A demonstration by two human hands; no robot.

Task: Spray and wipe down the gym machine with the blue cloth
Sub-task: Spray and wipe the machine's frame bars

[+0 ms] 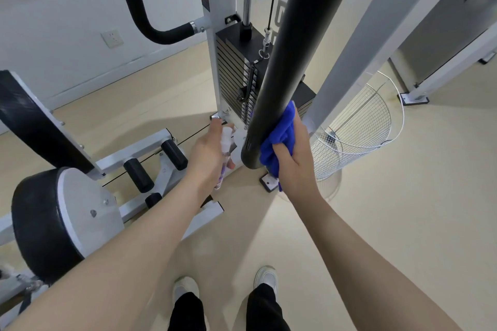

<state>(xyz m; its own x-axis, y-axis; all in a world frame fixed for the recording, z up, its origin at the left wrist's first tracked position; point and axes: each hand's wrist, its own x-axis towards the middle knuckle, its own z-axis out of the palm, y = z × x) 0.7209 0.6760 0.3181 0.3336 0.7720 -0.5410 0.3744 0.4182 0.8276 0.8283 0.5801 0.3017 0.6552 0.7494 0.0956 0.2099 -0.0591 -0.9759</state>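
While the right hand (291, 158) gripped the bunched blue cloth (277, 142) against the lower end of the thick black padded bar (293, 56), the left hand (208, 153) just beside it clasped a small clear spray bottle (225, 150).

The padded bar (295, 48) is hanging in front of the weight stack (236, 72), the cloth (277, 140) lying against its lower end (right side). The spray bottle (225, 153) is sitting left of it, the wire basket (360, 126) standing right.
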